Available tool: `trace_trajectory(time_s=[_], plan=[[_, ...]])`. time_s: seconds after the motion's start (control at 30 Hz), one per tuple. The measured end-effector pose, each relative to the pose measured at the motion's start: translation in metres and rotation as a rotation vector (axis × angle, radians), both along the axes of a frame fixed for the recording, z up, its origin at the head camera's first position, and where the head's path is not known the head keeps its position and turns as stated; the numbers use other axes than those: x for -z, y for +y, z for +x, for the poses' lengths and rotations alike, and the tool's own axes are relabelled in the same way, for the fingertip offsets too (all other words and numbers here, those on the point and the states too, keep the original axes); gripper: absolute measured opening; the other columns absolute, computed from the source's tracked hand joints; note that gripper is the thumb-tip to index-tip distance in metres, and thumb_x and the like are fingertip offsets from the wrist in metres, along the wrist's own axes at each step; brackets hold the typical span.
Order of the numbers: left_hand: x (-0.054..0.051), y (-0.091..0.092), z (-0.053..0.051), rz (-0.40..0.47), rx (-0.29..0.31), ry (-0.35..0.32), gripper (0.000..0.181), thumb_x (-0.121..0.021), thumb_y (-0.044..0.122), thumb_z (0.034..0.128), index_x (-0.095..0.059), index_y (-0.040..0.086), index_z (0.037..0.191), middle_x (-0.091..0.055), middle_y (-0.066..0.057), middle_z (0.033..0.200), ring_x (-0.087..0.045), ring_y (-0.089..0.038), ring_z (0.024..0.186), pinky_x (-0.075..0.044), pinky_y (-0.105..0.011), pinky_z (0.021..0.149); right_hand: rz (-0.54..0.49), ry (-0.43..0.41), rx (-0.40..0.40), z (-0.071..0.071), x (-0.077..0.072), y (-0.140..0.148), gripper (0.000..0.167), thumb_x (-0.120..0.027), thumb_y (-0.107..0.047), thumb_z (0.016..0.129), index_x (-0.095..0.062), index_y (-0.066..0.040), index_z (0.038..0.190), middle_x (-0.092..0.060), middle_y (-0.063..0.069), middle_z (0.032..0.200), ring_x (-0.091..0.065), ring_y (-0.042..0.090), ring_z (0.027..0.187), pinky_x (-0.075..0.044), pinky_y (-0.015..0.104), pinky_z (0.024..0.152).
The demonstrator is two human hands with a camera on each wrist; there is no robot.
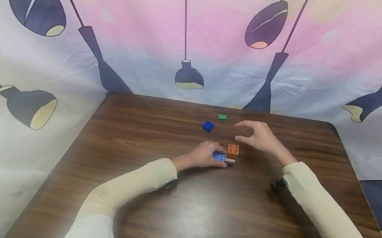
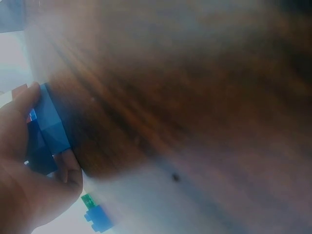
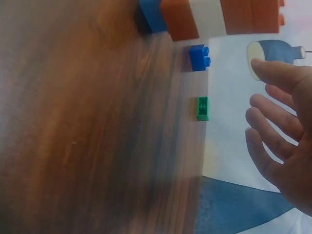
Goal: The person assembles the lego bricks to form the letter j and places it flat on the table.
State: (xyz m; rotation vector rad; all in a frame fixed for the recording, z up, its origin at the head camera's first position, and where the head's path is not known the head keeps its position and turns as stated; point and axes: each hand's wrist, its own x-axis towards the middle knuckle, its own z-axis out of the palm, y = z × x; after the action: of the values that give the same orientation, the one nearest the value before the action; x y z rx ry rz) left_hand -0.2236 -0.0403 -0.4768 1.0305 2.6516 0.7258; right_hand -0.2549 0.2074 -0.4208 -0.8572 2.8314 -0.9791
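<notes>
Fingers and thumb of my left hand (image 1: pixel 204 154) grip light blue bricks (image 1: pixel 219 156) at the side of a stack topped by an orange brick (image 1: pixel 233 150). The right wrist view shows that stack side-on, with orange layers (image 3: pixel 239 17), a white layer (image 3: pixel 208 18) and a blue brick (image 3: pixel 153 15) at its base. In the left wrist view, the left hand (image 2: pixel 29 161) holds blue bricks (image 2: pixel 51 119). Behind and right of the stack, my right hand (image 1: pixel 259 136) is raised with fingers apart, holding nothing.
A dark blue brick (image 1: pixel 208 126) lies on the wooden table (image 1: pixel 180 212) behind the stack. Farther back is a small green brick (image 1: pixel 222 117). A cloth printed with lamps (image 1: pixel 151 32) hangs beyond the table's back edge.
</notes>
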Motion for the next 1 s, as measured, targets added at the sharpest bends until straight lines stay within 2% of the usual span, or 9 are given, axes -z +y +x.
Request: trace_trajectory(time_s=[0.17,0.33,0.63,0.87,1.0], plan=[[0.0,0.0,0.0,-0.003,0.0,-0.001,0.052,-0.078,0.045,0.0894,-0.071,0.011,0.128,-0.07,-0.001,0.113,-0.06,-0.013,0.097,-0.049,-0.028,0.085,0.023,0.0,-0.027,-0.017,0.002,-0.008,0.046,-0.079,-0.031,0.091,-0.068,-0.008,0.13,-0.07,0.012,0.127,-0.065,0.033,0.114,-0.053,0.053,0.092],[0.001,0.0,0.0,-0.006,0.0,0.001,0.051,-0.078,0.045,0.0896,-0.071,0.012,0.128,-0.07,0.0,0.112,-0.059,-0.013,0.097,-0.049,-0.028,0.085,0.06,0.008,-0.094,-0.033,0.006,-0.019,0.046,-0.079,-0.026,0.092,-0.067,-0.005,0.131,-0.068,0.015,0.132,-0.062,0.036,0.122,-0.049,0.056,0.098],[0.0,0.0,0.0,0.008,0.013,0.014,0.049,-0.078,0.043,0.0896,-0.072,0.011,0.126,-0.07,-0.001,0.111,-0.06,-0.013,0.096,-0.049,-0.027,0.085,0.091,-0.017,-0.168,-0.054,0.014,-0.042,0.053,-0.079,-0.026,0.091,-0.063,-0.007,0.138,-0.062,0.014,0.141,-0.057,0.034,0.131,-0.047,0.055,0.104],[0.0,0.0,0.0,-0.009,0.005,-0.004,0.051,-0.078,0.045,0.0899,-0.07,0.012,0.128,-0.069,-0.001,0.115,-0.061,-0.015,0.102,-0.05,-0.031,0.092,0.082,-0.077,-0.162,-0.063,0.024,-0.056,0.055,-0.079,-0.026,0.092,-0.061,-0.009,0.141,-0.06,0.012,0.144,-0.062,0.033,0.124,-0.051,0.052,0.099],[0.0,-0.001,-0.001,-0.005,0.008,-0.011,0.051,-0.077,0.046,0.0899,-0.07,0.013,0.129,-0.069,-0.001,0.115,-0.06,-0.014,0.102,-0.05,-0.031,0.092,0.069,-0.099,-0.189,-0.066,0.03,-0.061,0.055,-0.079,-0.023,0.092,-0.06,-0.011,0.143,-0.06,0.011,0.144,-0.064,0.032,0.121,-0.052,0.051,0.098]])
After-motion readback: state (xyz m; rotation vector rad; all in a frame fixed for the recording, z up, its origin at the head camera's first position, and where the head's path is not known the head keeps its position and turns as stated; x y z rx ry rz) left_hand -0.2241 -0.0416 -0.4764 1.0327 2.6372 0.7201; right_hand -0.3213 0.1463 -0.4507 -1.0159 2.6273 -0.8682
